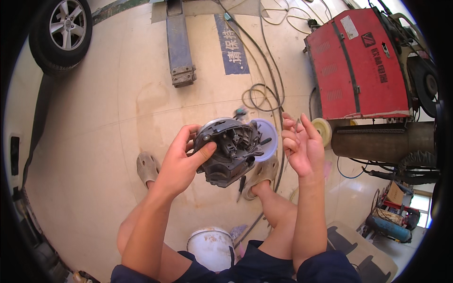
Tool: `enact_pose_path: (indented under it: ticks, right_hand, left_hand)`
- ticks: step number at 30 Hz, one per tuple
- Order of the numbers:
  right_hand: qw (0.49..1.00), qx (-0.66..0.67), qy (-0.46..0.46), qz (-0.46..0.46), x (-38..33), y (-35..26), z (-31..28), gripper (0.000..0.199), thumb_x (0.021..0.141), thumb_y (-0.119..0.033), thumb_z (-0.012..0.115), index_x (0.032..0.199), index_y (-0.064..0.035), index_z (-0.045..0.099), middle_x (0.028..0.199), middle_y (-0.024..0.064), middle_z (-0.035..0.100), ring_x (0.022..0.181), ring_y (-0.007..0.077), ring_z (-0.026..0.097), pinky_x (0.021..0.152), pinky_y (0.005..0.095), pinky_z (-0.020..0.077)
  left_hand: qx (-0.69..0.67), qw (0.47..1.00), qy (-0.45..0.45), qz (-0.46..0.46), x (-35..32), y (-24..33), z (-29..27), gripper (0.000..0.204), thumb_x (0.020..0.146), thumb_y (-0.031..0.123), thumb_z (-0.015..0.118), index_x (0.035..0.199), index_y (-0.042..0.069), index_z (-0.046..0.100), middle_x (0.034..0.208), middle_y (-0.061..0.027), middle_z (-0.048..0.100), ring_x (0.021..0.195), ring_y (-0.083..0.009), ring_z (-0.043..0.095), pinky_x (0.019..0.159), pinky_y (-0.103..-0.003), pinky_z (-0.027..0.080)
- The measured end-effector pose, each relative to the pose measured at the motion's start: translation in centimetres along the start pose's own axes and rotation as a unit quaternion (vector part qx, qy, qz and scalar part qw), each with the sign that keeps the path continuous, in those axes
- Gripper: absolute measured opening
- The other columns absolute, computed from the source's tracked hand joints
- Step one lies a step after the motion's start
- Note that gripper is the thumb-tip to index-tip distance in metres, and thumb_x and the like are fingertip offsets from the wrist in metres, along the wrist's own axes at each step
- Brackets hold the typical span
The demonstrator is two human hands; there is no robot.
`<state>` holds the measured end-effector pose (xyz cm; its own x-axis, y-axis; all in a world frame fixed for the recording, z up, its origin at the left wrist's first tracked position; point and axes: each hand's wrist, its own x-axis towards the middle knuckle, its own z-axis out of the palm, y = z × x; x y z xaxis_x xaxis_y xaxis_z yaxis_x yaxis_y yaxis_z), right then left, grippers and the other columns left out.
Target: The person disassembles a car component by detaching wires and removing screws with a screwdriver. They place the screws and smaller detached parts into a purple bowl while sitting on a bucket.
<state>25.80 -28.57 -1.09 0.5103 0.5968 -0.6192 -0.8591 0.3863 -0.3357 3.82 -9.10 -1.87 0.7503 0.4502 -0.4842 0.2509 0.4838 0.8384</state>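
Black plastic housing (pixel 229 150): scene centre, raised | left grip (pixel 180 160): holding its left edge | right grip (pixel 304 148): half-curled, contents cannot be told | handling: probably stiff, light, brittle-edged; grasp outer rim.

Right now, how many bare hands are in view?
2: the left hand grips the black housing near the middle; the right hand is raised, farther right than the round purple object. Some left fingertips are hidden.

Bright, diffuse light overall. Window (pixel 419 203) glares white, well right of right hand (pixel 304 146). Fisheye bends edges, rim black.
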Motion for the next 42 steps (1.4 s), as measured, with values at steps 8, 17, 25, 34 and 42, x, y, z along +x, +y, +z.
enact_pose_path:
  ticks: [8, 17, 25, 34, 42]
  right_hand:
    - [0.964, -0.228, -0.089, -0.102, -1.7, 1.3, 1.5, 0.032, 0.11, -0.026, 0.05, 0.118, 0.0016, 0.063, 0.085, 0.0004, 0.054, 0.061, 0.0059, 0.036, 0.049, 0.0237, 0.0288]
    - [0.77, -0.599, -0.209, 0.07, -1.7, 3.2, 3.6, 0.071, 0.091, -0.028, 0.082, 0.147, 0.0036, 0.053, 0.112, 0.007, 0.07, 0.104, 0.0098, 0.062, 0.086, 0.0252, 0.0522]
    - [0.814, -0.523, -0.212, 0.138, -1.8, 6.2, 1.7, 0.047, 0.085, -0.015, 0.08, 0.124, 0.0069, 0.065, 0.105, 0.0054, 0.072, 0.093, 0.0101, 0.064, 0.082, 0.0251, 0.053]
    - [0.905, -0.423, -0.037, -0.01, -2.4, 5.3, 2.9, 0.039, 0.091, -0.025, 0.077, 0.115, 0.0047, 0.067, 0.1, 0.0063, 0.072, 0.087, 0.0085, 0.066, 0.074, 0.0232, 0.0537]
    - [0.886, -0.436, -0.122, -0.1, -2.2, 6.0, 3.3, 0.046, 0.088, -0.024, 0.081, 0.12, 0.0049, 0.065, 0.104, 0.0075, 0.073, 0.089, 0.0096, 0.067, 0.078, 0.0253, 0.0561]
  left_hand:
    - [0.065, 0.998, 0.001, -0.027, 0.2, -0.7, -0.3, 0.049, 0.097, 0.036, 0.076, 0.128, 0.0, 0.064, 0.116, -0.0073, 0.063, 0.095, -0.012, 0.064, 0.085, -0.028, 0.053]
    - [-0.019, 0.988, -0.121, -0.099, 0.8, 0.4, -1.6, 0.046, 0.09, 0.035, 0.081, 0.119, 0.001, 0.073, 0.101, -0.0041, 0.073, 0.093, -0.0114, 0.066, 0.086, -0.026, 0.05]
    - [0.017, 0.962, -0.135, -0.236, 1.6, 1.3, -3.2, 0.05, 0.093, 0.029, 0.077, 0.129, -0.004, 0.064, 0.114, -0.0117, 0.073, 0.1, -0.0173, 0.071, 0.089, -0.031, 0.057]
    - [-0.154, 0.984, -0.089, -0.008, 0.3, 0.3, -2.1, 0.092, 0.094, 0.07, 0.058, 0.156, 0.006, 0.037, 0.146, -0.0159, 0.056, 0.129, -0.0273, 0.058, 0.103, -0.045, 0.051]
    - [-0.26, 0.961, -0.094, -0.004, 1.4, -0.1, -2.4, 0.073, 0.095, 0.048, 0.072, 0.15, 0.008, 0.045, 0.134, -0.0107, 0.062, 0.122, -0.0245, 0.061, 0.102, -0.04, 0.052]
